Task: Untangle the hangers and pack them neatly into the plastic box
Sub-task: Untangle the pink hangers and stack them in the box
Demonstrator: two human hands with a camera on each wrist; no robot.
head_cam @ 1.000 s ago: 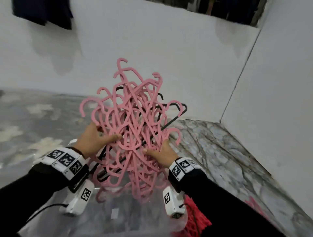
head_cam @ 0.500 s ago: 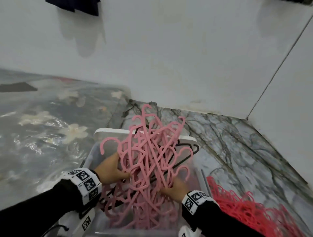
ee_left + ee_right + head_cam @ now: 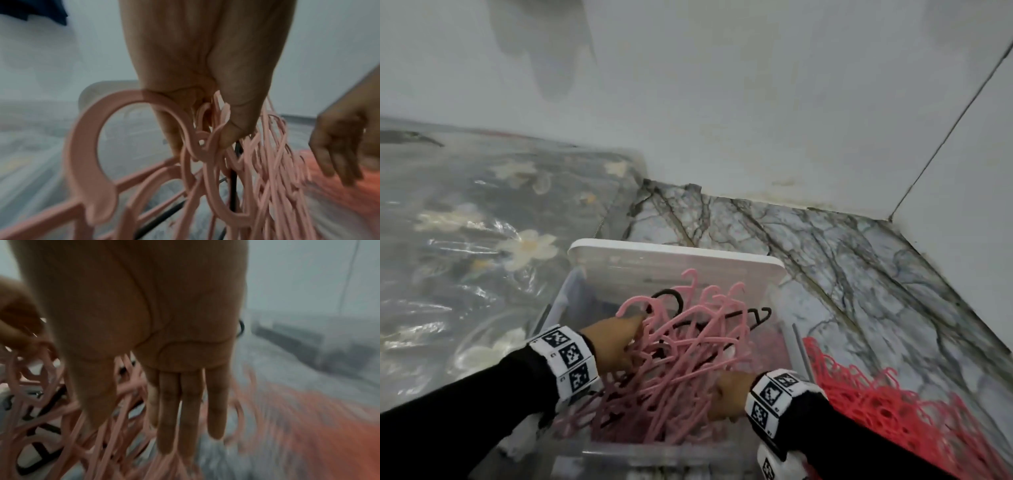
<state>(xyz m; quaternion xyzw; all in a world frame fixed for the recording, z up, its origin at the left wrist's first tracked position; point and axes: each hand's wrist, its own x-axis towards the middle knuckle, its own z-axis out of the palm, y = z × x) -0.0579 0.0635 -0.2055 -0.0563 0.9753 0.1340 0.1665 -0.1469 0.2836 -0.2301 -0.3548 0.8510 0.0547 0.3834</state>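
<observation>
left hand (image 3: 616, 346): fingers and thumb curled around several pink hanger hooks at the left side of the bundle, holding them; the grip is clear in the left wrist view (image 3: 205, 91).
right hand (image 3: 729, 394): at the right edge of the bundle, fingers straight and close together, pointing down along the hangers, gripping nothing (image 3: 160, 353); contact with the hangers can't be told, the view is blurred.
pink hangers (image 3: 681, 356): 1 tangled bundle sitting down inside the box, hooks sticking up toward the far side.
black hangers (image 3: 753, 318): at least 2 mixed into the pink bundle, 1 hook showing near the left hand, 1 corner poking out at right.
plastic box (image 3: 571, 298): clear, on the floor right in front of the person, between the arms.
lid (image 3: 674, 260): white, standing against the far end of the box.
red hangers (image 3: 887, 407): separate pile on the marble floor (image 3: 842, 260), just right of the box.
left of box: clear plastic-covered floral sheet (image 3: 482, 240).
</observation>
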